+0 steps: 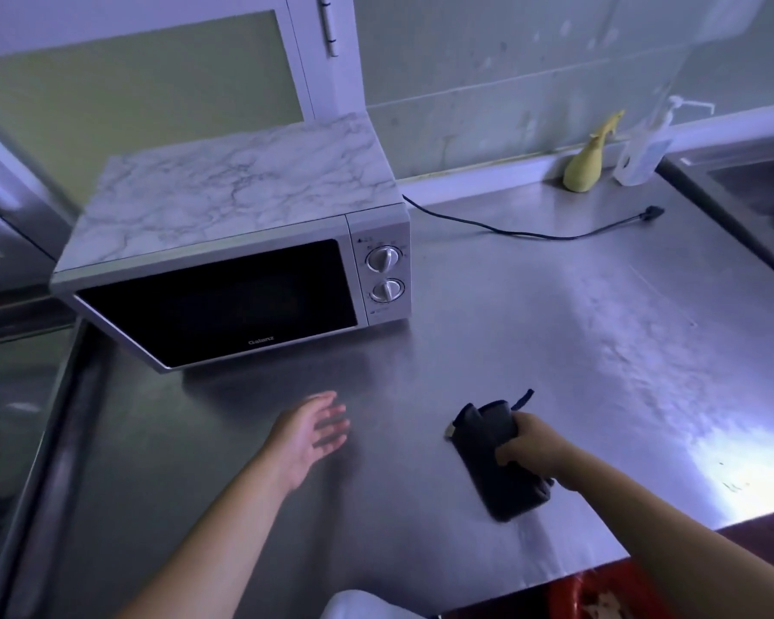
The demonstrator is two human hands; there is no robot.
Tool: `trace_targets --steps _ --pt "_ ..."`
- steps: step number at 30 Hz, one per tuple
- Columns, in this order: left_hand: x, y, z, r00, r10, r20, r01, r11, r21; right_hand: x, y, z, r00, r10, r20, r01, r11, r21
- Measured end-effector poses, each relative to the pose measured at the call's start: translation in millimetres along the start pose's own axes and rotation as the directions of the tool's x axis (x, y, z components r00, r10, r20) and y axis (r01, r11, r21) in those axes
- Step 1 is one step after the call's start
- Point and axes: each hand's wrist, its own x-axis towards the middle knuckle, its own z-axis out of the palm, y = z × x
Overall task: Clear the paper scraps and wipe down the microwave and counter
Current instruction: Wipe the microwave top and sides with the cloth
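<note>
Right hand (530,446) clutches the folded dark cloth (494,457) on the steel counter (577,332); left hand (313,433) spread, nearer the far-left silver marble-topped microwave (242,261).

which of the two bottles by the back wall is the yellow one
The yellow bottle is the left one, nearer the microwave. The clear pump bottle stands to its right, beside the sink.

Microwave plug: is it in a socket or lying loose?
Loose. The plug lies on the bare steel counter, and its black cord trails back behind the microwave.
</note>
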Motion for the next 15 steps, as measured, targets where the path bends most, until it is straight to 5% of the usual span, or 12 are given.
trace_targets --steps 7,12,15 --pt "8.0 44.7 -33.2 0.954 0.111 -0.278 -0.155 0.977 -0.144 17.9 -20.6 -18.2 0.989 -0.097 -0.108 0.046 0.916 -0.398" --pt "7.1 108.8 -51.7 0.913 0.187 -0.363 -0.260 0.951 -0.165 29.3 -77.6 -50.2 0.937 -0.204 -0.284 0.112 0.945 -0.308" --pt "7.5 144.9 -53.8 0.883 0.221 -0.415 -0.311 0.936 -0.164 32.8 -134.9 -70.6 0.810 -0.370 -0.455 0.322 0.929 -0.182"
